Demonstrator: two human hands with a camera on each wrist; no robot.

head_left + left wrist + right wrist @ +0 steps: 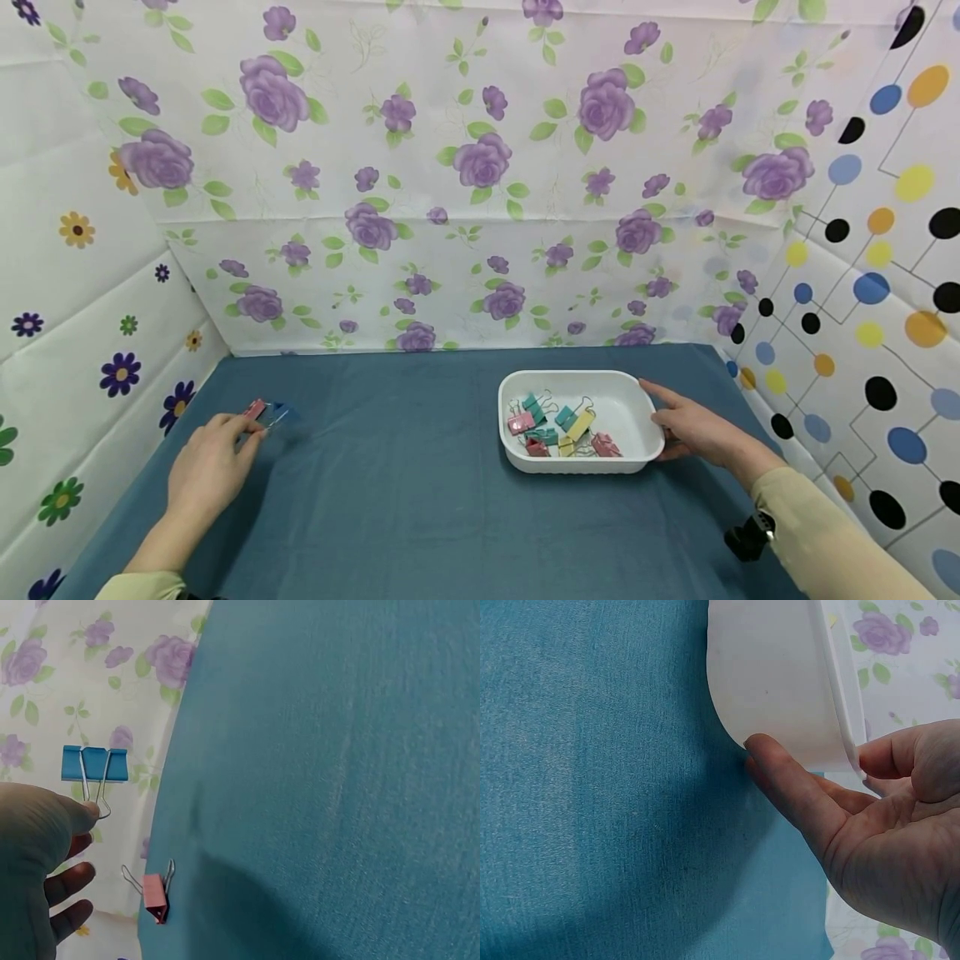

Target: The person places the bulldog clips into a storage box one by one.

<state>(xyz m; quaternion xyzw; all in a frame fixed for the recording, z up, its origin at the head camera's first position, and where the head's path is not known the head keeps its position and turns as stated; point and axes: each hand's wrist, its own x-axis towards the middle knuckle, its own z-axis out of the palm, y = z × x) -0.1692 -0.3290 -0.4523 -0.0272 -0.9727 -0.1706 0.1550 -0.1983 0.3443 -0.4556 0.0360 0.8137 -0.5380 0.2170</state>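
My left hand (210,462) is at the left side of the table, pinching a blue binder clip (94,764) by its wire handles. The clip is off the cloth. A pink binder clip (155,892) lies on the cloth near that hand, apart from it. My right hand (697,425) holds the right end of a white tray (630,464), thumb low on the wall and a finger at the rim in the right wrist view. Inside the tray lie several binder clips, among them a yellow one (581,426), a pink one (521,423) and green ones.
A blue-green cloth (375,500) covers the table. Behind it hangs a sheet with purple flowers (480,162). Patterned sheets also stand along the left and right sides. A dark device (747,537) is strapped at my right wrist.
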